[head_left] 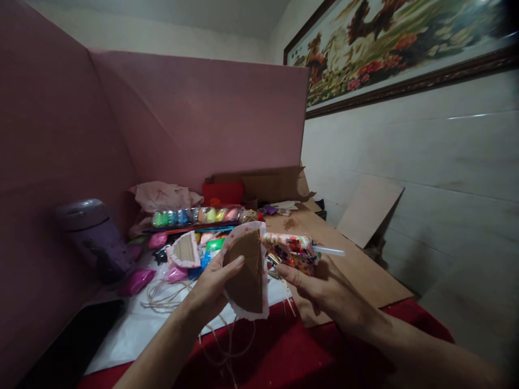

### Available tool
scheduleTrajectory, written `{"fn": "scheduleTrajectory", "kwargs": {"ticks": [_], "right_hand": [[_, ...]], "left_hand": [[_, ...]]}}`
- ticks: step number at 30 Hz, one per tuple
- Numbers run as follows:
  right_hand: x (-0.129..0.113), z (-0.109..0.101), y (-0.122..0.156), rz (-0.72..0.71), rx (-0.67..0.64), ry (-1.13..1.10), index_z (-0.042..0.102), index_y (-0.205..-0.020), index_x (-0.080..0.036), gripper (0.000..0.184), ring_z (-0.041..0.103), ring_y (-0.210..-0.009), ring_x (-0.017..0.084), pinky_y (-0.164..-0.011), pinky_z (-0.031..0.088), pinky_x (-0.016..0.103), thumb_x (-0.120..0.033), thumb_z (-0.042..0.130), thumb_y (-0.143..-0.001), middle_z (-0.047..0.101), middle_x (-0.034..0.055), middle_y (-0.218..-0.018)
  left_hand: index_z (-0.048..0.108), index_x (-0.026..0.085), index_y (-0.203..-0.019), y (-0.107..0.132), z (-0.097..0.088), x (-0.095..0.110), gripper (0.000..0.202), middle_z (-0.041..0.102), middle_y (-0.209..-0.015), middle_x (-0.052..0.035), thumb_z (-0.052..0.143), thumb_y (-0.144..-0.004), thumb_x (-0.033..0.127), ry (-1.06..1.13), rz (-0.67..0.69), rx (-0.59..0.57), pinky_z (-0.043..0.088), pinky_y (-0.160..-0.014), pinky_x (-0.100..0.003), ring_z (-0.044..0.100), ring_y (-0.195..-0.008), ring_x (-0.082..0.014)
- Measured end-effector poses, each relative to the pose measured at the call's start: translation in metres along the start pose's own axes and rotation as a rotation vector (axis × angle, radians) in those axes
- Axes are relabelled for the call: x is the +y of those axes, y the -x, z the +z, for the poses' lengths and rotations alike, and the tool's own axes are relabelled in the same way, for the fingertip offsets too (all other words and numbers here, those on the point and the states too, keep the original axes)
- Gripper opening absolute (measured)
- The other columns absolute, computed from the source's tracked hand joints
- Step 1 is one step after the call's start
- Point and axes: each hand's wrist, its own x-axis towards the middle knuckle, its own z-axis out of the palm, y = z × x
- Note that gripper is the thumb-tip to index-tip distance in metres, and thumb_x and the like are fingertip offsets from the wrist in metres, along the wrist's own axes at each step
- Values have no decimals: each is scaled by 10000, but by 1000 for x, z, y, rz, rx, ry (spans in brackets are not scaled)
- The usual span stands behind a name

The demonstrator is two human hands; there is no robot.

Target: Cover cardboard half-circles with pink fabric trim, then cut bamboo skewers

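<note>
My left hand (217,286) grips a half-round cardboard piece (245,273) edged with white, pink-spotted fabric, its thumb lying on the bare brown face. In my right hand (328,283) is a flower-patterned hot glue gun (290,248), with a clear glue stick (330,250) poking out of its back end. The gun's tip points at the upper right edge of the cardboard piece; whether they touch, I cannot tell. A smaller half-round cardboard piece (185,251) with similar fabric edging rests on the pile left of my left hand.
Packs of coloured clay (197,216) and loose bright bags spread behind my hands. Cord (162,297) lies on a white sheet (117,335). A purple tumbler (95,237) stands left. Cardboard sheets (348,265) cover the table's right side, near the wall.
</note>
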Motion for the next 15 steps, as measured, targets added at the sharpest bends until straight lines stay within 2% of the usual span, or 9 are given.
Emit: {"fn": "scheduleTrajectory", "kwargs": {"ticks": [6,15], "right_hand": [[3,-3,-6,-34,10,-38,632,-756,-180,236,361,-424,82,-354,284,196,-395,562,-822,430,-41,-489],[10,-2,2,-46,-67,-24,694,-836,-205,267,451,-435,123,-397,343,241,-419,534,-831,520,-9,-475]], "left_hand": [[412,224,-1316,3,0,0,570,690,-958,-95,607,-781,190,-27,-50,-59,529,-736,-343,667,-758,-206],[427,269,-1310,1,-2,-2,579,680,-1031,-69,623,-772,179,-21,-27,-36,523,-740,-276,660,-799,-173]]}}
